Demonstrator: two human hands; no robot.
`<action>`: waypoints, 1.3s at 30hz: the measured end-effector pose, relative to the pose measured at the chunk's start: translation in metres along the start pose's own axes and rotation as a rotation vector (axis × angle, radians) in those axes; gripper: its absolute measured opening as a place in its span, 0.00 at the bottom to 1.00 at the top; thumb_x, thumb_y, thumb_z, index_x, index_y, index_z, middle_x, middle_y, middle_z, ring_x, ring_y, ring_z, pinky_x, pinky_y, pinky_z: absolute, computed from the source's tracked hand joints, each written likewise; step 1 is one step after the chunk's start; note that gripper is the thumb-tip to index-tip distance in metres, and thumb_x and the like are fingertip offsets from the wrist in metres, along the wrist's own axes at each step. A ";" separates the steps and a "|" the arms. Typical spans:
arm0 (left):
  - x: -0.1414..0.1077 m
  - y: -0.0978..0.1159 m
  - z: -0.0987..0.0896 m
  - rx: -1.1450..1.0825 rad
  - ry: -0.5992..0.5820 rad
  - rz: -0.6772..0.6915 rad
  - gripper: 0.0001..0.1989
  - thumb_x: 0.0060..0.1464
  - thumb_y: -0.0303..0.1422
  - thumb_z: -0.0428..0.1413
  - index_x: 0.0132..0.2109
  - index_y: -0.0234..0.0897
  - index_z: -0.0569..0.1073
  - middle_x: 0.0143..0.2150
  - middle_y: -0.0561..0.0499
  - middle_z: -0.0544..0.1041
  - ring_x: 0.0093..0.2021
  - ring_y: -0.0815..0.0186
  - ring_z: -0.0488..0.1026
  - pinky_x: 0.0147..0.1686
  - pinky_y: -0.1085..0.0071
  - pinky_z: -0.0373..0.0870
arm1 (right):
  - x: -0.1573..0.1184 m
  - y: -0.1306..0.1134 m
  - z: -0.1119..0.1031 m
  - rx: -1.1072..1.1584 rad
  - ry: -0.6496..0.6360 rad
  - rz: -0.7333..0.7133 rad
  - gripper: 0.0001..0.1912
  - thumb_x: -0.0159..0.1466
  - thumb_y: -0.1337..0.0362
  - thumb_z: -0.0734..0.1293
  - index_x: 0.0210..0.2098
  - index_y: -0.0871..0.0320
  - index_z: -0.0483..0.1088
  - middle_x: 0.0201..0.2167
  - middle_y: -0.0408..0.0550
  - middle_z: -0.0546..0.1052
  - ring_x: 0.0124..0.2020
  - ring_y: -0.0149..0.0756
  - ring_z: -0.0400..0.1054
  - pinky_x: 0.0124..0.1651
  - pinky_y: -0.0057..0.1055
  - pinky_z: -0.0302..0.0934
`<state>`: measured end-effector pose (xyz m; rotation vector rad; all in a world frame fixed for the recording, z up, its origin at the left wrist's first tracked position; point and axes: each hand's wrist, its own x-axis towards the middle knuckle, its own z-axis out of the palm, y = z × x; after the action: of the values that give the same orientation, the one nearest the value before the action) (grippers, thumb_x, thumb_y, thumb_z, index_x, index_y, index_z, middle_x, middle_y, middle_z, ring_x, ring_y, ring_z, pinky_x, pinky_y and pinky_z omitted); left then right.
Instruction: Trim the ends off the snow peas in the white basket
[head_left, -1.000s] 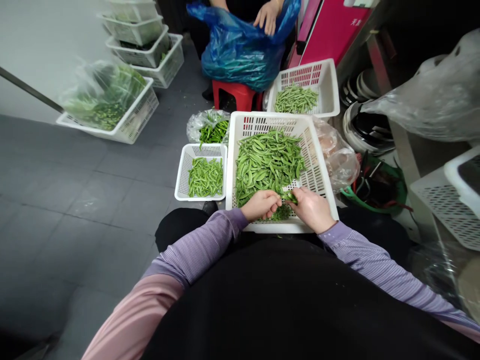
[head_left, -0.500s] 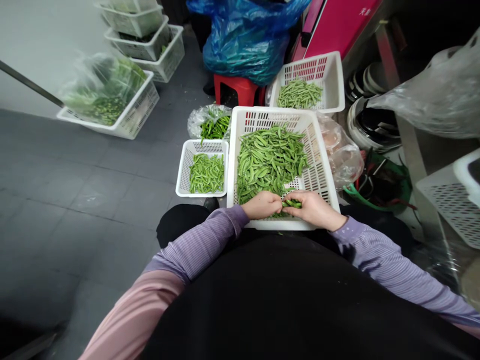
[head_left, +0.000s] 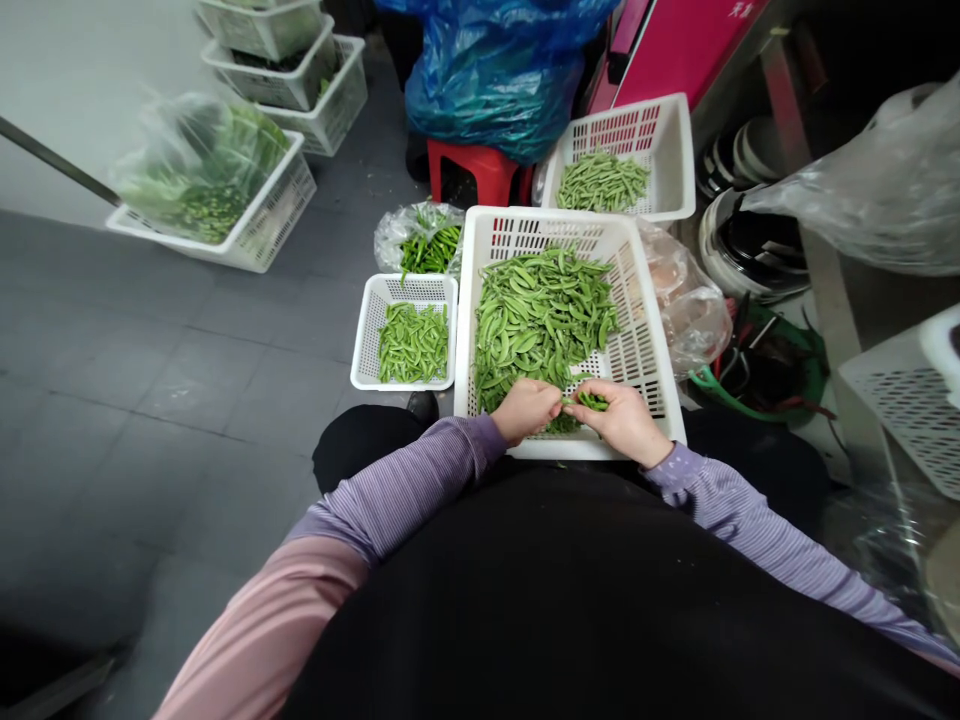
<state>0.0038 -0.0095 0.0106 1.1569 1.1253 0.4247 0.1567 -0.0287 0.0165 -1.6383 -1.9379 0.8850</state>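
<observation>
Your right hand [head_left: 622,418] has its fingers wrapped around a few green pods [head_left: 593,401], and your left hand [head_left: 527,408] is curled closed right beside it, can't tell what's inside. Both are over the near end of the big white basket [head_left: 559,450], main pod pile [head_left: 544,310] farther in, smaller basket [head_left: 401,385] to the left.

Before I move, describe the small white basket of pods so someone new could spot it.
Start at the large white basket in the centre, heaped with green pods. Just left of it in view, nearer than a clear bag, sits the small basket. Its smaller size and fine holes, not long slots, set it apart from the large one.
</observation>
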 end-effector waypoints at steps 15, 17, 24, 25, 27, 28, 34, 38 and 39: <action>0.012 -0.023 0.004 0.772 -0.087 -0.059 0.10 0.47 0.29 0.47 0.26 0.31 0.70 0.25 0.45 0.72 0.31 0.63 0.72 0.32 0.70 0.67 | 0.017 0.013 -0.045 0.855 0.497 0.368 0.11 0.51 0.57 0.66 0.22 0.56 0.61 0.15 0.36 0.60 0.16 0.26 0.54 0.18 0.24 0.51; 0.012 -0.026 0.002 0.992 -0.115 -0.015 0.10 0.47 0.28 0.47 0.33 0.30 0.73 0.35 0.39 0.75 0.40 0.58 0.73 0.38 0.66 0.68 | 0.027 0.034 -0.068 1.105 0.469 0.464 0.11 0.52 0.59 0.65 0.22 0.56 0.59 0.15 0.35 0.59 0.15 0.25 0.54 0.16 0.22 0.48; 0.010 -0.028 0.000 1.239 -0.228 0.140 0.14 0.50 0.25 0.44 0.39 0.29 0.72 0.36 0.35 0.75 0.40 0.55 0.74 0.35 0.64 0.70 | 0.056 0.084 -0.022 -0.093 -0.077 0.577 0.11 0.53 0.62 0.66 0.34 0.62 0.68 0.28 0.51 0.73 0.30 0.38 0.68 0.29 0.30 0.61; 0.011 -0.029 0.000 1.242 -0.238 0.157 0.14 0.51 0.26 0.44 0.39 0.28 0.72 0.36 0.35 0.75 0.39 0.55 0.74 0.35 0.64 0.70 | 0.059 0.089 -0.009 -0.347 -0.152 0.532 0.13 0.54 0.64 0.65 0.38 0.63 0.69 0.32 0.55 0.74 0.35 0.41 0.68 0.34 0.32 0.61; 0.013 -0.030 0.000 1.236 -0.265 0.192 0.14 0.52 0.26 0.43 0.39 0.29 0.72 0.36 0.36 0.75 0.39 0.55 0.74 0.35 0.64 0.69 | 0.066 0.097 0.011 -0.571 -0.248 0.459 0.16 0.55 0.68 0.64 0.43 0.62 0.69 0.39 0.59 0.73 0.42 0.44 0.67 0.42 0.35 0.59; 0.014 -0.031 0.000 1.231 -0.280 0.204 0.14 0.52 0.27 0.43 0.39 0.29 0.72 0.37 0.37 0.75 0.39 0.56 0.74 0.36 0.64 0.69 | 0.069 0.100 0.018 -0.586 -0.286 0.435 0.17 0.55 0.70 0.63 0.45 0.61 0.69 0.41 0.60 0.73 0.44 0.45 0.66 0.45 0.36 0.58; 0.017 -0.029 -0.004 1.205 -0.280 0.218 0.14 0.54 0.29 0.43 0.38 0.30 0.72 0.38 0.38 0.75 0.39 0.57 0.73 0.37 0.65 0.69 | 0.075 0.109 0.018 -0.574 -0.334 0.407 0.12 0.55 0.70 0.63 0.39 0.66 0.70 0.42 0.65 0.71 0.46 0.48 0.65 0.47 0.39 0.57; 0.018 -0.022 -0.003 1.137 -0.139 0.220 0.15 0.56 0.30 0.41 0.37 0.30 0.72 0.36 0.38 0.75 0.37 0.58 0.74 0.37 0.65 0.68 | 0.064 0.091 -0.001 -0.327 -0.225 0.531 0.12 0.58 0.61 0.62 0.35 0.66 0.68 0.33 0.59 0.73 0.31 0.39 0.69 0.32 0.33 0.63; 0.018 -0.021 -0.002 1.099 -0.106 0.235 0.16 0.57 0.31 0.40 0.38 0.30 0.71 0.36 0.39 0.75 0.37 0.59 0.74 0.37 0.66 0.68 | 0.059 0.084 -0.005 -0.108 -0.209 0.588 0.12 0.57 0.60 0.63 0.33 0.65 0.68 0.29 0.55 0.73 0.26 0.35 0.67 0.26 0.30 0.61</action>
<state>0.0046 -0.0031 -0.0159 2.2488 1.1381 -0.1375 0.2065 0.0370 -0.0440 -2.3195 -1.6667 1.2232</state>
